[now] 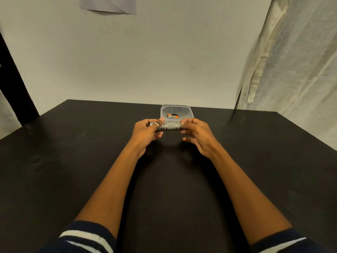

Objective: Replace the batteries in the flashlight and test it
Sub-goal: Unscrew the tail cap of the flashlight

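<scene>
A grey metal flashlight (171, 126) lies sideways just above the black table (73, 161), held between both hands. My left hand (145, 134), with a ring on the thumb, grips its left end. My right hand (197, 134) pinches the right end with thumb and forefinger, its other fingers spread loosely below. Right behind the flashlight stands a clear plastic container (187, 111) with a few orange-and-black batteries (172, 115) lying in it.
The table's back edge meets a plain wall. A pale curtain (291, 61) hangs at the right, a dark post (16, 84) stands at the left. Bare tabletop stretches on both sides of my arms.
</scene>
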The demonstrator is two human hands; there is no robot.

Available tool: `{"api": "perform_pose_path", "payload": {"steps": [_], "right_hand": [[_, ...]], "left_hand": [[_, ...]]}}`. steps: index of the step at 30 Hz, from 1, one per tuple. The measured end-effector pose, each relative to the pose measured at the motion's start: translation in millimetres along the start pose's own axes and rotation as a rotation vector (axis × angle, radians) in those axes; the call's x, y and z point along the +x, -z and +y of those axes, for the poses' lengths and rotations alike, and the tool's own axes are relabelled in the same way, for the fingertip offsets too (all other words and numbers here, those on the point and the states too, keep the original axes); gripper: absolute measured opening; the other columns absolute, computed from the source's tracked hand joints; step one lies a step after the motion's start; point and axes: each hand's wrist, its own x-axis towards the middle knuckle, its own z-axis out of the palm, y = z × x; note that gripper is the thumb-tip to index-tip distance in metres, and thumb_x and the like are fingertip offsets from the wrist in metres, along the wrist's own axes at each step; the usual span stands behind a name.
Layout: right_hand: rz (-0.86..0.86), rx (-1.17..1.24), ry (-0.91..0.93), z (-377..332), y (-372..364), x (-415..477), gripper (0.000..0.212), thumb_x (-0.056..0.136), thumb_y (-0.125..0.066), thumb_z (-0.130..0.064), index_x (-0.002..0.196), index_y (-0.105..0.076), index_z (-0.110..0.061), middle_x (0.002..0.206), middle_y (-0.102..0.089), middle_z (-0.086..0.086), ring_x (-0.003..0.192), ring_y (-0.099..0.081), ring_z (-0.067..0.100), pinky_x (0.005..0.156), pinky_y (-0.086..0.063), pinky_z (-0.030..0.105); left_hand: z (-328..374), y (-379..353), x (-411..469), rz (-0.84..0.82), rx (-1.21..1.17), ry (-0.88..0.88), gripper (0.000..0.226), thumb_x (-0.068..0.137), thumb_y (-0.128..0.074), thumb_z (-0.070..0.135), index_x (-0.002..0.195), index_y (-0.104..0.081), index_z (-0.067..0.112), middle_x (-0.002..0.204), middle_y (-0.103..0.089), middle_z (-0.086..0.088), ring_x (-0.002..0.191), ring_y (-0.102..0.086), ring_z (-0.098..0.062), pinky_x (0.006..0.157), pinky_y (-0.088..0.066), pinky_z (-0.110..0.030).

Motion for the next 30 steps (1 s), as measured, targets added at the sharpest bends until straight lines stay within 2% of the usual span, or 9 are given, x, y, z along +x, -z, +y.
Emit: {"api": "perform_pose_path", "payload": {"steps": [4, 8, 11, 13, 17, 22, 25, 28, 30], "right_hand": [[0.051, -0.109, -0.018, 0.0, -3.5, 1.1, 0.026, 0.1, -0.065, -0.033, 0.097, -0.072, -0.008, 0.075, -0.07, 0.007, 0.061, -0.065, 0.01, 0.053, -0.052, 0.022], [-0.004, -0.018, 0.013, 0.0, 1.8, -1.1, 0.009, 0.096, -0.07, -0.016, 0.101, -0.074, -0.009, 0.091, -0.076, 0.007, 0.075, -0.07, 0.014, 0.06, -0.056, 0.025], [-0.043, 0.03, 0.026, 0.8, 5.2, -1.3, 0.014, 0.093, -0.07, -0.007, 0.105, -0.074, -0.013, 0.105, -0.076, 0.008, 0.086, -0.071, 0.014, 0.069, -0.059, 0.028], [-0.03, 0.022, 0.007, 0.8, 3.1, -1.5, 0.011, 0.096, -0.069, -0.015, 0.106, -0.073, -0.011, 0.096, -0.075, 0.008, 0.079, -0.07, 0.014, 0.065, -0.058, 0.026], [0.041, -0.1, -0.012, 0.7, -3.4, -1.6, 0.031, 0.1, -0.064, -0.036, 0.096, -0.071, -0.006, 0.071, -0.067, 0.006, 0.058, -0.062, 0.01, 0.054, -0.053, 0.022], [-0.043, 0.008, 0.032, 0.8, 4.9, -5.7, 0.009, 0.097, -0.068, -0.01, 0.105, -0.071, -0.007, 0.095, -0.074, 0.01, 0.08, -0.07, 0.016, 0.071, -0.061, 0.027], [-0.095, 0.078, 0.042, -0.1, 6.3, -6.9, 0.02, 0.094, -0.067, 0.0, 0.111, -0.071, -0.01, 0.113, -0.074, 0.011, 0.097, -0.073, 0.019, 0.078, -0.062, 0.03], [-0.052, 0.02, -0.001, -1.5, 1.1, -7.7, 0.016, 0.099, -0.067, -0.018, 0.111, -0.07, -0.008, 0.099, -0.073, 0.011, 0.083, -0.069, 0.018, 0.069, -0.06, 0.027], [-0.013, -0.064, -0.019, -1.3, -1.7, -7.3, 0.028, 0.101, -0.064, -0.029, 0.11, -0.07, -0.003, 0.086, -0.07, 0.01, 0.072, -0.066, 0.015, 0.062, -0.058, 0.025]], "left_hand": [[0.0, 0.4, -0.5, -0.001, -0.009, -0.005, 0.037, 0.09, -0.075, 0.036, 0.112, -0.07, 0.007, 0.105, -0.073, -0.015, 0.078, -0.068, -0.018, 0.076, -0.06, -0.029], [-0.5, -0.2, -0.5, -0.006, -0.016, -0.01, 0.036, 0.09, -0.075, 0.035, 0.111, -0.07, 0.006, 0.103, -0.074, -0.015, 0.076, -0.068, -0.017, 0.075, -0.06, -0.029], [-1.2, 0.7, 0.1, -0.007, -0.005, -0.003, 0.035, 0.09, -0.075, 0.035, 0.11, -0.071, 0.007, 0.104, -0.074, -0.014, 0.078, -0.069, -0.017, 0.077, -0.061, -0.029], [-1.6, 1.3, -0.1, -0.006, -0.006, -0.009, 0.035, 0.09, -0.075, 0.036, 0.11, -0.071, 0.007, 0.102, -0.074, -0.013, 0.076, -0.069, -0.016, 0.074, -0.06, -0.028], [-2.6, 1.7, -1.0, -0.003, -0.018, -0.022, 0.038, 0.089, -0.076, 0.037, 0.109, -0.07, 0.006, 0.098, -0.074, -0.013, 0.072, -0.068, -0.016, 0.072, -0.059, -0.027], [-3.4, 1.4, -0.7, -0.003, -0.013, -0.019, 0.036, 0.089, -0.076, 0.037, 0.108, -0.071, 0.007, 0.099, -0.074, -0.012, 0.074, -0.068, -0.016, 0.073, -0.059, -0.027], [-3.3, 2.1, -0.6, 0.005, -0.018, -0.015, 0.035, 0.089, -0.076, 0.037, 0.108, -0.071, 0.008, 0.098, -0.074, -0.011, 0.073, -0.068, -0.015, 0.072, -0.059, -0.027], [-2.9, 2.3, -1.0, 0.01, -0.027, -0.014, 0.035, 0.089, -0.076, 0.036, 0.107, -0.071, 0.007, 0.097, -0.074, -0.011, 0.072, -0.068, -0.015, 0.07, -0.058, -0.026], [-3.0, 2.0, -1.6, 0.012, -0.017, -0.017, 0.035, 0.089, -0.076, 0.036, 0.107, -0.072, 0.007, 0.097, -0.074, -0.011, 0.072, -0.068, -0.015, 0.07, -0.058, -0.026]]}}
